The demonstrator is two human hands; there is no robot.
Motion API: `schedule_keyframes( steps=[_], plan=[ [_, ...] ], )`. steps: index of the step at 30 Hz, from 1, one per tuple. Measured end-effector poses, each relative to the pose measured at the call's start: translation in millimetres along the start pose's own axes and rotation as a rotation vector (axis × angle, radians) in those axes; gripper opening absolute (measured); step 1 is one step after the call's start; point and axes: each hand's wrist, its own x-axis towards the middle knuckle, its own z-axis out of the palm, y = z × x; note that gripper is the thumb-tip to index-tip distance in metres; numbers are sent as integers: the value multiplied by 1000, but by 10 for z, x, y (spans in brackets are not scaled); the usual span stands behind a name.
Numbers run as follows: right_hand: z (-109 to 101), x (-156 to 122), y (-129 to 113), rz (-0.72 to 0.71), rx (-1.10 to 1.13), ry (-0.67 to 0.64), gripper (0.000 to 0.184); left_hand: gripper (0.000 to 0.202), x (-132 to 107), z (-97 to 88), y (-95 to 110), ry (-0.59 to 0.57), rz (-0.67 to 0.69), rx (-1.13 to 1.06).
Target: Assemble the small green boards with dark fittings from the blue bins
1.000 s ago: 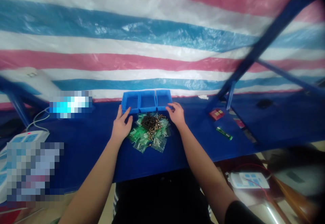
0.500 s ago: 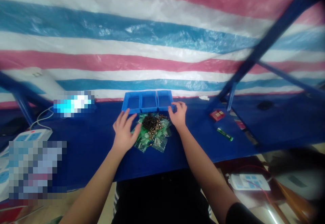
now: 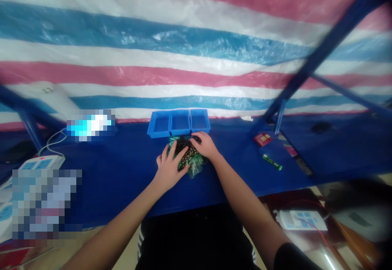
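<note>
A pile of small dark and brass parts (image 3: 187, 152) lies on several clear green plastic bags (image 3: 196, 166) on the blue table (image 3: 122, 172). My left hand (image 3: 169, 168) lies over the pile's left side, fingers spread. My right hand (image 3: 204, 144) rests on the pile's right side, fingers curled down onto it. Just behind the pile stand three joined blue bins (image 3: 179, 122), which look empty.
A red box (image 3: 262, 139) and a green stick-shaped thing (image 3: 271, 161) lie to the right. A blue metal frame (image 3: 309, 61) rises at right. White power strips sit at far left (image 3: 36, 163) and lower right (image 3: 303, 219). A striped tarp (image 3: 183, 49) hangs behind.
Both hands left the bins' corners and came inward onto the pile. The bags now sit bunched closer together under my hands.
</note>
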Motion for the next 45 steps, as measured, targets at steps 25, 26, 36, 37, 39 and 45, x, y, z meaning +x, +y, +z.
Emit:
schedule_keyframes(
  steps=[25,26,36,37,39,45],
  plan=[
    [-294,-10,-89,-2,-21,-314,79,22,542,49,-481,415,-182,-666],
    [-304,-16,-115,-1,-71,-357,90,24,519,35,-529,391,-186,-675],
    [-131,-36,-290,-17,-340,-479,108,78,140,-150,-564,-10,52,-194],
    [-120,-11,-310,-14,-350,-483,107,81,135,-132,-543,-17,61,-167],
    [-100,56,-353,4,-362,-506,107,82,145,-83,-512,-21,60,-141],
    [-10,193,-478,148,-310,-556,91,69,184,-20,-495,15,62,-221]
  ],
)
